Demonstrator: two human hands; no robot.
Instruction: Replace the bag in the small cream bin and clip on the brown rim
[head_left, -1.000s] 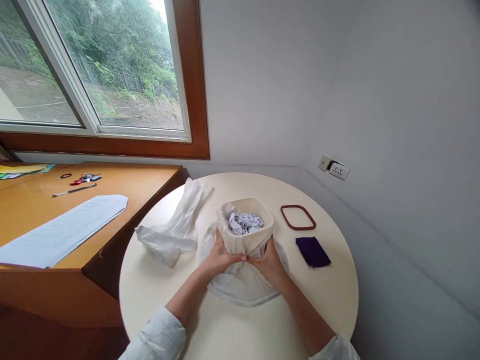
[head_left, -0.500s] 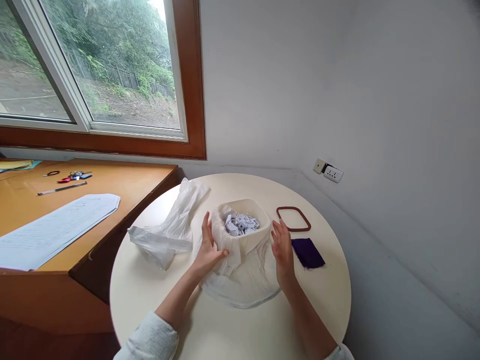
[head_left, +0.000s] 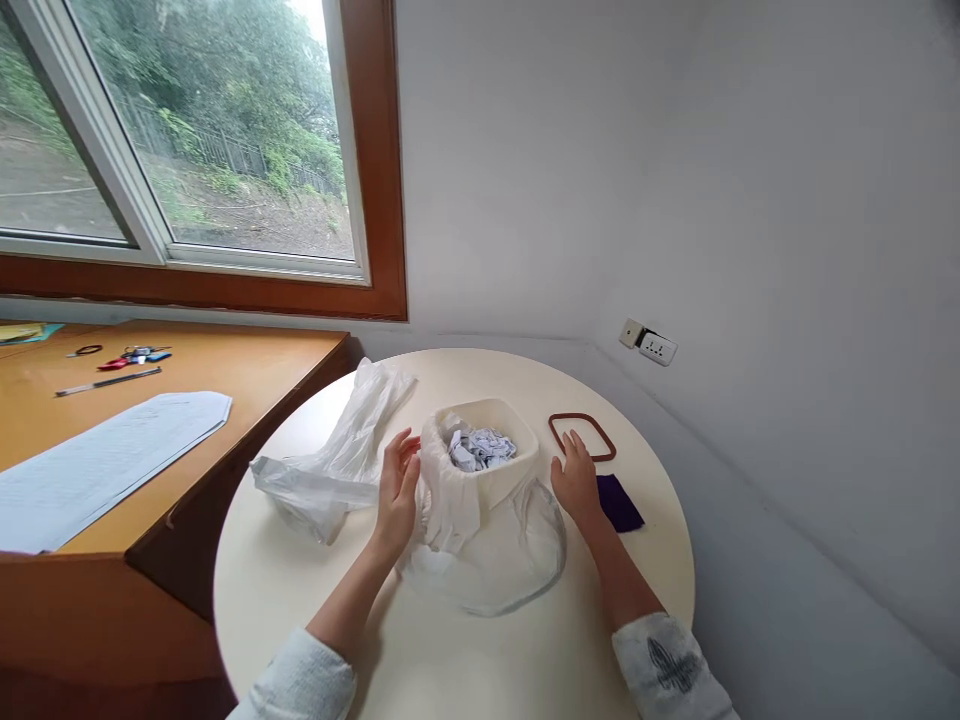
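Observation:
A cream bin (head_left: 501,488) stands on the round table, with crumpled paper (head_left: 482,449) inside. A thin plastic bag (head_left: 502,575) hangs over its left side and spreads on the table in front. My left hand (head_left: 396,495) is just left of the bin, fingers apart and holding nothing; I cannot tell whether its fingertips touch the bag. Right of the bin, my right hand (head_left: 577,482) is open, its fingertips at the near edge of a brown rounded frame (head_left: 609,440). A dark purple cloth (head_left: 619,503) lies partly behind that hand.
Another crumpled plastic bag (head_left: 330,470) lies on the left of the round table (head_left: 300,610). Further left, a wooden desk (head_left: 277,370) bears paper sheets (head_left: 142,455), a pen (head_left: 109,382) and keys (head_left: 142,355). A wall socket (head_left: 658,348) is at the right.
My right hand has moved away from the bin, rightward toward the brown frame. My left hand has shifted slightly left, its thumb no longer reaching across the bag's front.

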